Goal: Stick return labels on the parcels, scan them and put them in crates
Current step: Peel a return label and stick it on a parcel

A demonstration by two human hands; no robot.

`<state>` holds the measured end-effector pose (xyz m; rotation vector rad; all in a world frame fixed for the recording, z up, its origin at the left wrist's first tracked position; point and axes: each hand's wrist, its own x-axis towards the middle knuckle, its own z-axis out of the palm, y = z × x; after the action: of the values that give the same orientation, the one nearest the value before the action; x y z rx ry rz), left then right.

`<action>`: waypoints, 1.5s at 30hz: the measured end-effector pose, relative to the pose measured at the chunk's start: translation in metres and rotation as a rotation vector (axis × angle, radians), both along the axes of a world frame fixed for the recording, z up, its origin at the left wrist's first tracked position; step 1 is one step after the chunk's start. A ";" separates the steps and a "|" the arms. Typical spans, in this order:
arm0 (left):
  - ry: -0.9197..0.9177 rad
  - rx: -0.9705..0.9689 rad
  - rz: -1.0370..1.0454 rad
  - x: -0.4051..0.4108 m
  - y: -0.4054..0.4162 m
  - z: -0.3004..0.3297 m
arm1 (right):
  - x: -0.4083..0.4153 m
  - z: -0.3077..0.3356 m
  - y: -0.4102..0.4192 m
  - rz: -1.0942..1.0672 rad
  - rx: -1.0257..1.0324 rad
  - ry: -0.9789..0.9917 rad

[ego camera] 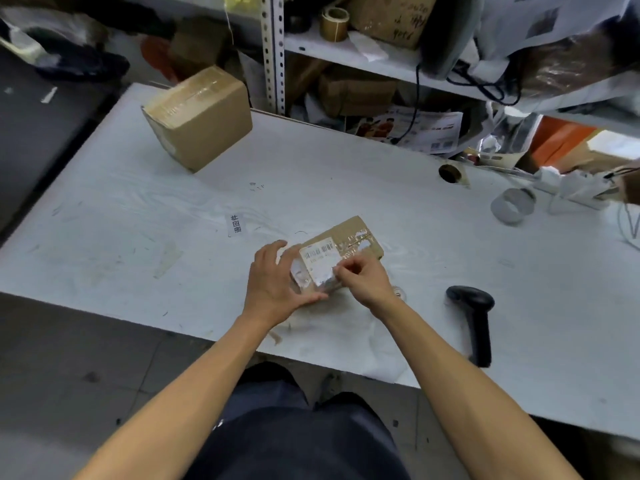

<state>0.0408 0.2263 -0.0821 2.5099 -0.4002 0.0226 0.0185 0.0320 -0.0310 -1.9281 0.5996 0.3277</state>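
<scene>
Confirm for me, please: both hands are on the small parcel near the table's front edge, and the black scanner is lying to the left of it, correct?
Not quite. The head view shows the black scanner lying to the right of the small parcel, not the left. Both the left hand and right hand are on it.

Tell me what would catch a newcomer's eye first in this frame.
Both hands meet at a small parcel near the front-middle of the white table: the left hand steadies its near end while the right hand pinches at its white label. A black scanner lies to the right, and a larger cardboard box sits at the far left corner.
</scene>
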 end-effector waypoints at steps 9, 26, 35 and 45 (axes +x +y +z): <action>0.301 -0.173 -0.151 0.006 0.021 -0.001 | -0.009 0.011 0.027 -0.292 0.144 -0.059; -0.020 -0.282 -0.546 -0.033 -0.062 0.064 | -0.111 0.064 -0.034 -0.412 -0.574 -0.081; 0.060 -0.331 -0.959 -0.115 -0.219 0.094 | -0.277 0.088 -0.162 -1.039 -0.392 -0.236; 0.412 -0.252 -1.356 -0.265 -0.358 0.072 | -0.483 0.047 -0.210 -1.462 -0.278 -0.149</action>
<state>-0.2241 -0.1319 -0.0098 1.5005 -1.6520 -0.8682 -0.4641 -0.1781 0.0162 -1.2689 1.7814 -0.8449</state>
